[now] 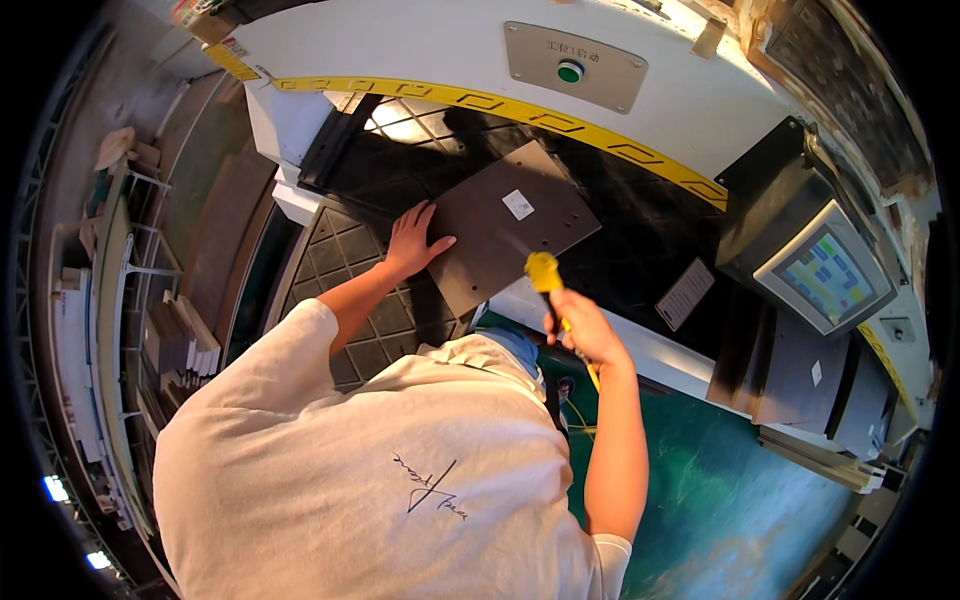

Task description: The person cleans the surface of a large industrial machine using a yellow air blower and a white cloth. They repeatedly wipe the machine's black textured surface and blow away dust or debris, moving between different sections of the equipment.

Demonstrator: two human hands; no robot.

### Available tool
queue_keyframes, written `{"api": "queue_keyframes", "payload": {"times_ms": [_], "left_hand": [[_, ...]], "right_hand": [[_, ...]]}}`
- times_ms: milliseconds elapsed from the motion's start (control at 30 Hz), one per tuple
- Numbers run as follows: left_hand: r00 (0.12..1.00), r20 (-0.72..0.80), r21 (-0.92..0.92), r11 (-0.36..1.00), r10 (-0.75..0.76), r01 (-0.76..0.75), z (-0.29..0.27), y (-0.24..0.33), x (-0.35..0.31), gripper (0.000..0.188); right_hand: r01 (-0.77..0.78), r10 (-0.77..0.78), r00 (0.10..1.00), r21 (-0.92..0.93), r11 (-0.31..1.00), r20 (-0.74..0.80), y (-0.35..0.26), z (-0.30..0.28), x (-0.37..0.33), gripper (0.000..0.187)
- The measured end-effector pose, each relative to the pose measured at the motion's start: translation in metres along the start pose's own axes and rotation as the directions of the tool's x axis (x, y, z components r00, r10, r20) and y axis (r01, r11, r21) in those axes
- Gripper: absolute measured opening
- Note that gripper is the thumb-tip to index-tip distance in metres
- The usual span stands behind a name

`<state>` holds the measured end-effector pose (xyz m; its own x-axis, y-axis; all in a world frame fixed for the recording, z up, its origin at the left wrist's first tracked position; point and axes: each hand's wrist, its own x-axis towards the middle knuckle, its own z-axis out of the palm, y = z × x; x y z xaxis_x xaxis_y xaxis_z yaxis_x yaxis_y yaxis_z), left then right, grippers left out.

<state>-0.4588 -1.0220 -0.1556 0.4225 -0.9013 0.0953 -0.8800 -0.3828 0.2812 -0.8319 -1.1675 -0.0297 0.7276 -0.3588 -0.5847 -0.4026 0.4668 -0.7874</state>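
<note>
A dark brown rectangular panel (480, 225) with small drilled holes lies at an angle on the black gridded work surface. Near its middle is a white label (517, 205). My left hand (408, 243) rests on the panel's left edge, fingers spread and thumb apart. In my right hand (588, 326), just off the panel's near right side, is a yellow and black air blow gun (542, 270). Its yellow head points up over the panel's near edge. A yellow hose (594, 378) trails down from it beside my forearm. The fingers partly hide the gun's handle.
A white machine beam (420, 45) with a yellow strip and green button (570, 71) spans the far side. At right stands a touchscreen (828, 265), with more labelled panels (800, 370) below it. A white card (685, 294) lies nearby. Boards (185, 335) fill a rack at left.
</note>
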Motion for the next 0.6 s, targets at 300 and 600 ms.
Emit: {"api": "queue_keyframes", "payload": {"times_ms": [300,600], "left_hand": [[0.997,-0.060,-0.090,0.995,-0.045,0.040,0.007,-0.001,-0.009,0.089],[0.994,0.103,-0.138,0.990,-0.028,0.042,-0.007,-0.010,-0.003,0.099]], "right_hand": [[0.080,-0.089,0.991,-0.103,0.992,-0.095,-0.014,-0.001,0.009,0.046],[0.210,-0.242,0.803,-0.122,0.970,-0.545,-0.011,-0.014,0.030,0.050]]}}
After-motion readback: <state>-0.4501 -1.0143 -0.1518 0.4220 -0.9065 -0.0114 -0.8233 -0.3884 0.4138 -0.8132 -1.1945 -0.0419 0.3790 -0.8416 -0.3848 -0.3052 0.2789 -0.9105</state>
